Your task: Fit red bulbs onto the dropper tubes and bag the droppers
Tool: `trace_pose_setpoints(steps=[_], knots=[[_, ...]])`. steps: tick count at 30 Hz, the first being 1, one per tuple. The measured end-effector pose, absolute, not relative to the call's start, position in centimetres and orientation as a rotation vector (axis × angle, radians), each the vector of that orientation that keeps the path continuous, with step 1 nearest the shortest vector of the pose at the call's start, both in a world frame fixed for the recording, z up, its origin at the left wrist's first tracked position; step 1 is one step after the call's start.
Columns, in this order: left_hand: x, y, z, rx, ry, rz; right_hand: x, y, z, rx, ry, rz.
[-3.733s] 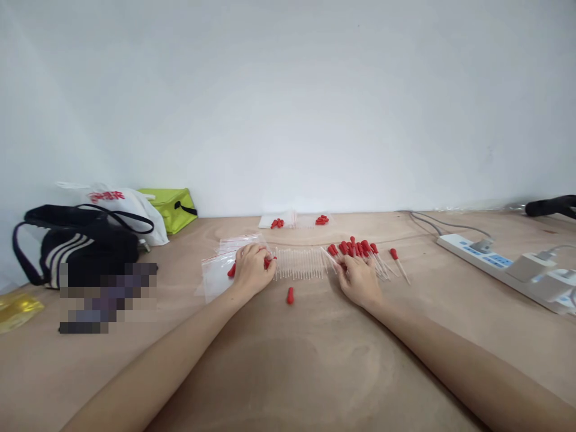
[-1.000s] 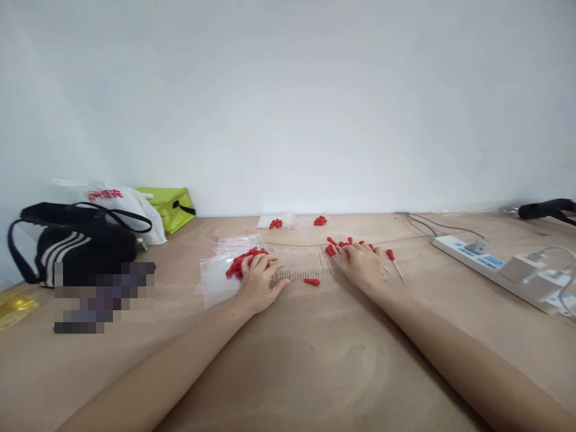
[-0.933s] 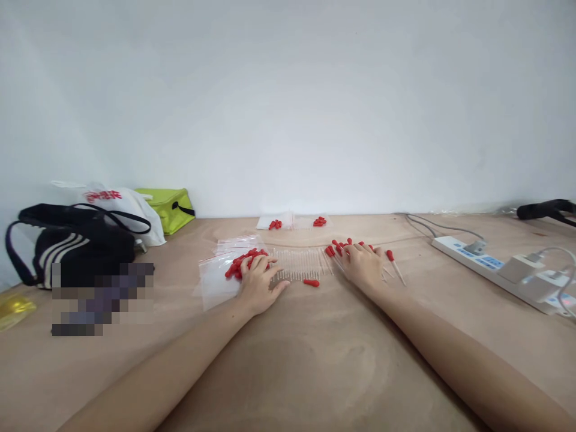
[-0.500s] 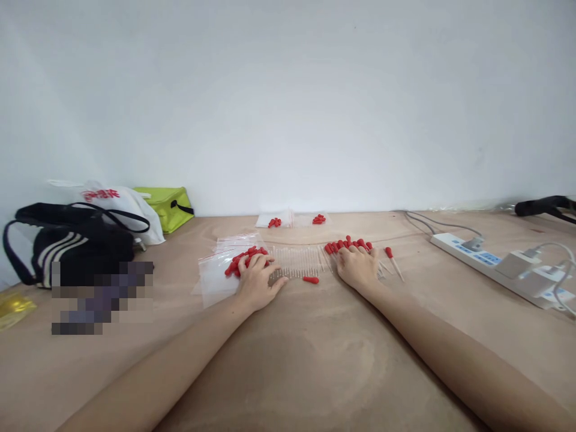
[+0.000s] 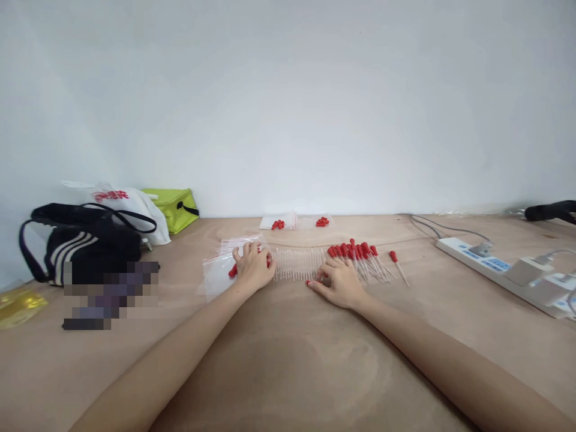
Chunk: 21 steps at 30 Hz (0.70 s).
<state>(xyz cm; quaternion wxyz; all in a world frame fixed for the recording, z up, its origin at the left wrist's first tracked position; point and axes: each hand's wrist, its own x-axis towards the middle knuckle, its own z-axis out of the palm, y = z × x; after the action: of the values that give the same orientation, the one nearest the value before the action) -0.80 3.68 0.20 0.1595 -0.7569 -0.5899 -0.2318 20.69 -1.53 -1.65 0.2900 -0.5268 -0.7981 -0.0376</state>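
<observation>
Right grip now at red bulb

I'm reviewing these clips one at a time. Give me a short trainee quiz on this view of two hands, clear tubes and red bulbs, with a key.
1. Multiple choice: Where does the row of clear tubes lie?
A) Mostly between the left hand and the right hand
B) On top of the power strip
C) Inside the lime-green bag

2. True or false: The power strip is nearer to the left hand than to the right hand.

3. Fill in the blank: Close to the wall, loose red bulbs lie in ___ small clusters.

Key: 1. A; 2. False; 3. two
</observation>
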Motion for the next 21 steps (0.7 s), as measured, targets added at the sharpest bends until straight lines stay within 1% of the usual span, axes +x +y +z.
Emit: trace_pose_setpoints(steps=[6, 12, 21], knots=[[-0.6, 5.8, 0.8, -2.177, -1.846, -0.493, 20.8, -1.8, -1.7, -1.382, -2.181, -0.134], [0.5, 6.2, 1.3, -2.135, -1.879, -0.326, 20.8, -1.7, -1.7, -1.373, -2.172, -0.156], [1.4, 6.8, 1.1, -2.118, -2.027, -0.338, 20.7, -1.7, -1.7, -1.365, -2.164, -0.172]])
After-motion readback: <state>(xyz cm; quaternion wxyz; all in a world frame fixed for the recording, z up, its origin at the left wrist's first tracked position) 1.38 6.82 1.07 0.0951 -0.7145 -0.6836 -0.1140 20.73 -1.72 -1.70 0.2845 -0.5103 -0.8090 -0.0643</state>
